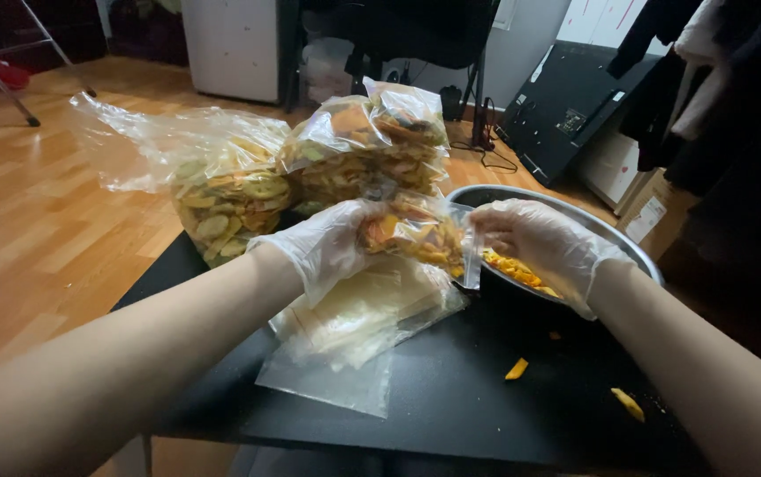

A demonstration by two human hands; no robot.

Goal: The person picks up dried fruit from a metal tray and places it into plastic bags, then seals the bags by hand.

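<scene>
Small clear bag (418, 237): part-filled with orange and yellow chips (crinkled plastic), above the black bench (451, 389). Left hand (332, 243) fingers clutch it; right hand (540, 243) fingers pinch its open edge, beside metal bowl (637, 243).

A lived-in room of a home: a low black desk (451, 397) stands on a pale wood-laminate floor (36, 221). Behind the desk sit a white cabinet (230, 44) and tangled cables (487, 141); to its right, dark clothes (707, 97) hang above a cardboard box (650, 212) and a leaning black panel (566, 106).
</scene>
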